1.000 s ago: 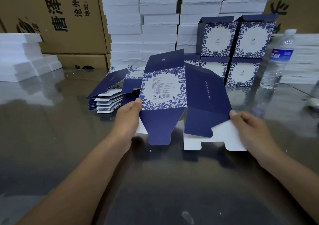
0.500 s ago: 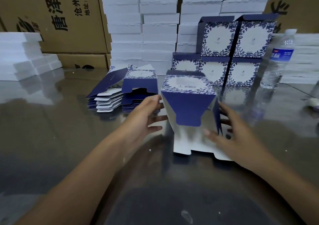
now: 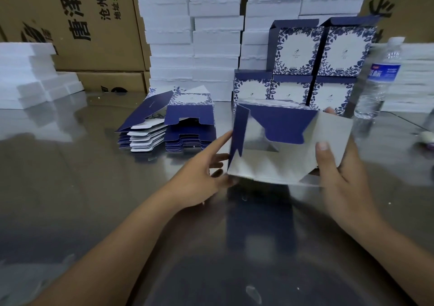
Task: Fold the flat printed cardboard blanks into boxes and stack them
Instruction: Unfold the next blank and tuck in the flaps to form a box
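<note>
Table: glossy grey table (image 3: pixel 70 188) across the lower frame, mirroring what stands on it.
Upper left: stacked brown cartons (image 3: pixel 89 24) with black print.
Top centre: white foam slabs (image 3: pixel 211 24) in tall columns.
Left edge: lower foam pile (image 3: pixel 30 75), stepped.
Right: upright clear bottle (image 3: pixel 375 82) with a blue label; white stack (image 3: pixel 413 82) behind it.
Upper right corner: another carton (image 3: pixel 404 0).
Light: soft, dull sheen on the tabletop.

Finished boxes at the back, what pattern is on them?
Finished boxes show a dark blue leaf border around a white centre; head view.
</note>
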The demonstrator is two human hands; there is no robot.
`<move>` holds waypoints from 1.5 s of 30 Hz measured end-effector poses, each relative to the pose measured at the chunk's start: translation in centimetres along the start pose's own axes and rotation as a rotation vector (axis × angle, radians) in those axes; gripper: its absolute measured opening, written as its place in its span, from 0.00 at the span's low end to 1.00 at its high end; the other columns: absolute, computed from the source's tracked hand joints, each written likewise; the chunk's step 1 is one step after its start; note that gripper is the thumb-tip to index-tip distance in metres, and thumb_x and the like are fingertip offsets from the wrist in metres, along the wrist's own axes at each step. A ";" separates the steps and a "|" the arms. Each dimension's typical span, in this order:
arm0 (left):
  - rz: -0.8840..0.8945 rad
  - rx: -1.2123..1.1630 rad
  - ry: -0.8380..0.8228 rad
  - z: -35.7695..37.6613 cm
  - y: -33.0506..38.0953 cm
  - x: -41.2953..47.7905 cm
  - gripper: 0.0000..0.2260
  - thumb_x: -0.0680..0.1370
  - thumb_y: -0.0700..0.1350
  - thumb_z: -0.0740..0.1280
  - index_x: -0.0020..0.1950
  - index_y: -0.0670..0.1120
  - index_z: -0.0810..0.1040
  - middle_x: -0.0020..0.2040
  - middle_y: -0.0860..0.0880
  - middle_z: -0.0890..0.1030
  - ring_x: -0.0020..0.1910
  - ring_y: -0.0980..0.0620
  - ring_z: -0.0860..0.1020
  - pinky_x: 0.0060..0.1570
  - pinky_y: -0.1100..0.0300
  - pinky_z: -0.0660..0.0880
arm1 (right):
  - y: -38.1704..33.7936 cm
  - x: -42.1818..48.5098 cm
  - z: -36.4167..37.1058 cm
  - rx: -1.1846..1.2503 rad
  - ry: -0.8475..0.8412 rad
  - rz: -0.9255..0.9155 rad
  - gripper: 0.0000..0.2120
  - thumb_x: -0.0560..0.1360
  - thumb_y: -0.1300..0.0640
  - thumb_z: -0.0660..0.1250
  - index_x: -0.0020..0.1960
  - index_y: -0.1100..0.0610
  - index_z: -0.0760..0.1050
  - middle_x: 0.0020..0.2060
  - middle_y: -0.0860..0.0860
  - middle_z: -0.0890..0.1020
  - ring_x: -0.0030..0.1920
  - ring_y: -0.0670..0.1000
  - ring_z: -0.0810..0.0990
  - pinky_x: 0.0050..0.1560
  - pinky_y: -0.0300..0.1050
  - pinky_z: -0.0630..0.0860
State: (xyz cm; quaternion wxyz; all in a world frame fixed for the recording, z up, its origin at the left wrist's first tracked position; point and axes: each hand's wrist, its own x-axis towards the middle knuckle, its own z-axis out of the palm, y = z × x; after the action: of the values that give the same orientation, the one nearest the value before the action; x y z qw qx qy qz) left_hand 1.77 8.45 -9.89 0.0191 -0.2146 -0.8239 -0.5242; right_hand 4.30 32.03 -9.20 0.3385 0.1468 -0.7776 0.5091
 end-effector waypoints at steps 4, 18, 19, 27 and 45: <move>-0.011 -0.028 0.086 -0.5 -0.3 0.2 0.36 0.69 0.52 0.75 0.73 0.59 0.62 0.61 0.57 0.78 0.61 0.59 0.75 0.59 0.62 0.73 | -0.5 -0.4 0.4 0.042 -0.068 0.019 0.37 0.74 0.34 0.51 0.42 0.71 0.71 0.36 0.65 0.78 0.37 0.46 0.72 0.39 0.50 0.72; -0.152 -0.069 0.295 0.1 1.0 0.1 0.10 0.77 0.60 0.61 0.50 0.57 0.76 0.50 0.51 0.82 0.52 0.50 0.80 0.55 0.46 0.77 | -0.4 -0.5 0.9 0.170 -0.046 0.040 0.35 0.74 0.31 0.53 0.41 0.63 0.78 0.37 0.60 0.82 0.41 0.46 0.76 0.44 0.50 0.75; -0.163 -0.067 0.326 0.2 1.2 0.1 0.09 0.78 0.58 0.60 0.49 0.56 0.76 0.50 0.47 0.82 0.52 0.46 0.80 0.55 0.44 0.77 | -0.4 -0.6 0.7 0.098 -0.074 0.029 0.36 0.73 0.30 0.52 0.43 0.64 0.76 0.39 0.61 0.81 0.40 0.46 0.75 0.43 0.52 0.74; -0.157 -0.079 0.479 0.6 2.2 0.1 0.06 0.79 0.51 0.62 0.43 0.55 0.74 0.44 0.50 0.82 0.44 0.47 0.81 0.49 0.41 0.78 | -1.0 -1.4 1.3 -0.238 -0.251 0.006 0.27 0.72 0.42 0.60 0.69 0.48 0.62 0.61 0.39 0.74 0.61 0.42 0.73 0.60 0.48 0.71; -0.199 -0.324 0.389 2.9 3.4 -0.6 0.19 0.74 0.40 0.71 0.62 0.46 0.71 0.50 0.46 0.78 0.33 0.57 0.80 0.43 0.58 0.79 | -1.3 -0.1 1.3 0.260 -0.087 0.611 0.19 0.78 0.54 0.62 0.29 0.56 0.68 0.17 0.46 0.68 0.25 0.46 0.70 0.36 0.41 0.64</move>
State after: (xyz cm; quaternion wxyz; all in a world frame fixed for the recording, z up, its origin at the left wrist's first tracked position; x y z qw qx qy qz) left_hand 4.17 12.03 -8.43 0.0910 -0.0282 -0.7271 -0.6799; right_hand 4.63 30.24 -8.69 0.1151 -0.0298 -0.7278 0.6754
